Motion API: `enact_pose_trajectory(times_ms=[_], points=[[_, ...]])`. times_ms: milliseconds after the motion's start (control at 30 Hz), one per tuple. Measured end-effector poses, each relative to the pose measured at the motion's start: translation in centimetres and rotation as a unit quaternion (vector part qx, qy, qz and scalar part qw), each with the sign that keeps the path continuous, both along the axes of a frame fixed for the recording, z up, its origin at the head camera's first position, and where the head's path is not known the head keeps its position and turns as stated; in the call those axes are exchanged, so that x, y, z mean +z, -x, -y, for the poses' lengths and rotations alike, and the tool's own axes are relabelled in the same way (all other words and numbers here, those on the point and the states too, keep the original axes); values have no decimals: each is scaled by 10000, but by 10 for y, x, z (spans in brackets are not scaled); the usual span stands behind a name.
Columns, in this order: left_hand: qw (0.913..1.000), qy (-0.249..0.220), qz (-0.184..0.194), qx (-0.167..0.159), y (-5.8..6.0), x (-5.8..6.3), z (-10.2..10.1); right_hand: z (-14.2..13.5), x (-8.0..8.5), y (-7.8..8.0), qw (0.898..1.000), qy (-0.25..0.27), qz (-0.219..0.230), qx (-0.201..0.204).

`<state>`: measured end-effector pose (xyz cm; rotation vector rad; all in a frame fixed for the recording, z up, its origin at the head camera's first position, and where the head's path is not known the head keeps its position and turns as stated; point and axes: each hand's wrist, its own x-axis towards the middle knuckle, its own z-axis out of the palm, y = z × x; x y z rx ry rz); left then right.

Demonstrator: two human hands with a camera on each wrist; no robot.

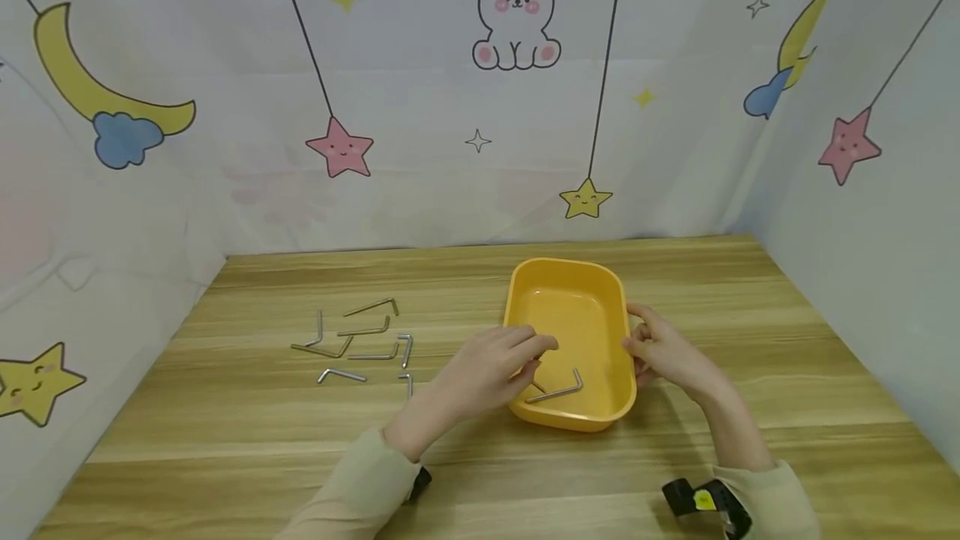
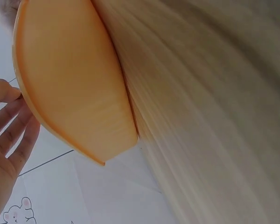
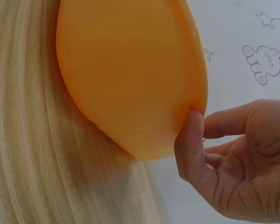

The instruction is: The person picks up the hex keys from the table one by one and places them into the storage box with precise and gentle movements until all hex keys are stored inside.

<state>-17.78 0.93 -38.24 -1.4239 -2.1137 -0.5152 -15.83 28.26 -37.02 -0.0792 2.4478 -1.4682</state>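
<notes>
A yellow tray (image 1: pixel 573 307) stands on the table, with L-shaped hex keys (image 1: pixel 555 395) lying at its near end. Over the tray's left side is my left hand (image 1: pixel 495 365). Its thumb and fingers pinch what looks like a hex key, of which only a small dark bit shows at the fingertips; the rest is hidden. My right hand (image 1: pixel 667 352) grips the tray's right rim, thumb on the near side of the wall, as the right wrist view also shows. To the left, several loose hex keys (image 1: pixel 348 374), silver and brassy, are spread on the wood.
The wood-grain table (image 1: pixel 247 457) meets a printed cloth backdrop (image 1: pixel 420 190) behind and at both sides. Black wrist camera mounts (image 1: pixel 705 500) sit at the sleeves. The tray's wall rises above the table around the keys inside.
</notes>
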Motion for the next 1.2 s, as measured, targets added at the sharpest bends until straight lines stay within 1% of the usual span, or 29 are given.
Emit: enact_pose_trajectory(times_ms=[100,200,333,533,667,800,933,1067,1200], points=[[9999,80,119,38,1,-1,0,0,0,0,10000,-18,-6,-3],[9993,153,331,40,3,-1,0,1,0,0,10000,-32,-13,-16],[9978,353,552,68,6,-1,0,1,0,0,10000,-44,-4,-27],[9960,684,577,4,14,2,-1,1,0,0,10000,-61,-1,-17],[9922,978,769,-48,17,6,-3,1,0,0,10000,-62,2,-23],[9884,1237,877,-112,22,8,-4,0,-1,0,10000,-61,-19,-14],[9858,1387,933,-159,26,10,-6,0,-1,0,10000,-38,-36,9],[9832,1511,1023,-90,28,14,-6,0,-1,0,10000,-32,-9,10],[9827,1517,1059,-60,31,17,-6,0,-1,0,10000,-50,27,2]])
